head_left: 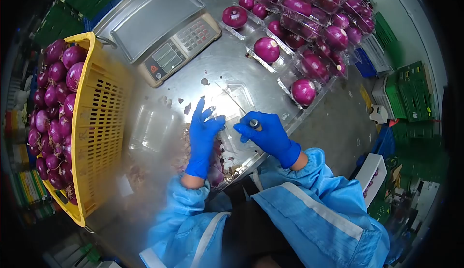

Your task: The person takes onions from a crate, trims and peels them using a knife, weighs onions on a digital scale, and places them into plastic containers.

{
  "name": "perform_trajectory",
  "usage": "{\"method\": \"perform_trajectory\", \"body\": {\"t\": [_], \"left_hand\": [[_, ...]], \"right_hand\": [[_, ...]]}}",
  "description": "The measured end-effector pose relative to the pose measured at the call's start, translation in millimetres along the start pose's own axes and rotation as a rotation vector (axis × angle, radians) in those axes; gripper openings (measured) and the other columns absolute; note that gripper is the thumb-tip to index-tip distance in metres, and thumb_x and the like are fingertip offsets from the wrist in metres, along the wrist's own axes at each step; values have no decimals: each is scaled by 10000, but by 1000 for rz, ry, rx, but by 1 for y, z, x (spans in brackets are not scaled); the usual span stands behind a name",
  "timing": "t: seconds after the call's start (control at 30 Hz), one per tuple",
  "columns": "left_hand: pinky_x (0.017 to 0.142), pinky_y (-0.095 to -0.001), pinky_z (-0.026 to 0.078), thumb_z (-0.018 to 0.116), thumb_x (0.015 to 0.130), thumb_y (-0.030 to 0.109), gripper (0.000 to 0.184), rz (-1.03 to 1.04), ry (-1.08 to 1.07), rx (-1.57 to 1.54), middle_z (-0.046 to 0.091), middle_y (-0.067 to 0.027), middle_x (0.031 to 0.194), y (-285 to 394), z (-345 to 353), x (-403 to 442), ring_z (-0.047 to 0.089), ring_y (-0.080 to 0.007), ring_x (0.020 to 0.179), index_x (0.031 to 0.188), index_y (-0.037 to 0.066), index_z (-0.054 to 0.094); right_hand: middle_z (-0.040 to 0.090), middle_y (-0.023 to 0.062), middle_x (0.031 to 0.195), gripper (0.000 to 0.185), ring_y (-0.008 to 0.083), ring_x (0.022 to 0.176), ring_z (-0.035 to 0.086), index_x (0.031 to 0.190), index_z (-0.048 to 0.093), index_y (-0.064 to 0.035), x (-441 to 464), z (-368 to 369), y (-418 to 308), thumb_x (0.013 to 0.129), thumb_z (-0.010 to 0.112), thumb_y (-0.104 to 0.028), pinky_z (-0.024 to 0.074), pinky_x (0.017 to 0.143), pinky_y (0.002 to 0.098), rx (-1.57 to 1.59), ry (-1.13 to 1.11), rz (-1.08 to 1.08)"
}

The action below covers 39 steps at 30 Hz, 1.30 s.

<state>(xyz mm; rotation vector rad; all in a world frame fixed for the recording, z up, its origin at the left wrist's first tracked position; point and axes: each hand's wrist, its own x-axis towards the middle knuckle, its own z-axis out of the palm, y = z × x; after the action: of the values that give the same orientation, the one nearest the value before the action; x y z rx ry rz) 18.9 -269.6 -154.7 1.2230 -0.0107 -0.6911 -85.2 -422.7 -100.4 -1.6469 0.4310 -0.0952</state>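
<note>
My right hand (268, 135), in a blue glove, is closed around the handle of a knife (235, 101). Its thin blade points up and left over the steel table (193, 79). My left hand (203, 132), also gloved in blue, has its fingers apart and holds nothing I can see. Beneath and between the hands lies a clear plastic tray (237, 142). Onion skins and scraps (217, 171) are scattered beside and below my left wrist. To the left of that hand, a second clear plastic tray (152, 128) looks blurred.
A weighing scale (181, 50) stands at the back left. On the left, a yellow crate (99, 118) is full of red onions (55, 99). Trayed red onions (304, 65) are piled at the back right. Green crates (413, 91) stand beyond the table's right edge.
</note>
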Motion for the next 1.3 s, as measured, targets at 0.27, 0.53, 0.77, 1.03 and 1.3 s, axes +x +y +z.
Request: {"method": "perform_trajectory", "body": {"t": [0.27, 0.53, 0.77, 1.03, 1.3], "left_hand": [[687, -323, 562, 647, 826, 73, 588, 212, 366, 39, 606, -105, 1016, -2, -17, 62, 635, -189, 852, 1356, -1, 403], [997, -366, 441, 618, 900, 149, 627, 146, 393, 357, 423, -104, 1436, -26, -67, 72, 514, -265, 1196, 1455, 66, 339], [1049, -353, 392, 641, 812, -24, 550, 775, 377, 848, 511, -128, 1387, 175, -88, -35, 481, -228, 1281, 1341, 11, 498], [875, -309, 506, 716, 820, 121, 483, 728, 869, 1030, 639, -99, 1178, 355, -291, 11, 617, -185, 1019, 1269, 16, 573], [891, -348, 507, 801, 732, 348, 718, 442, 1070, 1282, 654, -157, 1147, 362, -321, 86, 648, -235, 978, 1297, -9, 537]], "right_hand": [[653, 91, 816, 347, 252, 675, 660, 1086, 658, -127, -16, -53, -10, 756, 758, -157, 515, 599, 332, -711, 163, -375], [674, 119, 1011, 519, 266, 887, 676, 1235, 598, -88, -20, -40, 60, 777, 764, -269, 529, 764, 362, -713, 105, -101], [697, 140, 1008, 425, 226, 888, 695, 1208, 641, -85, -6, -29, 25, 801, 751, -142, 531, 794, 327, -500, 124, -111], [699, 99, 981, 437, 199, 758, 691, 1204, 648, -137, 5, 43, 1, 780, 752, -117, 534, 647, 293, -491, -270, -161], [700, 81, 980, 477, 207, 706, 674, 1215, 642, -171, 19, 65, 1, 757, 774, -156, 531, 611, 304, -516, -386, -228]]}}
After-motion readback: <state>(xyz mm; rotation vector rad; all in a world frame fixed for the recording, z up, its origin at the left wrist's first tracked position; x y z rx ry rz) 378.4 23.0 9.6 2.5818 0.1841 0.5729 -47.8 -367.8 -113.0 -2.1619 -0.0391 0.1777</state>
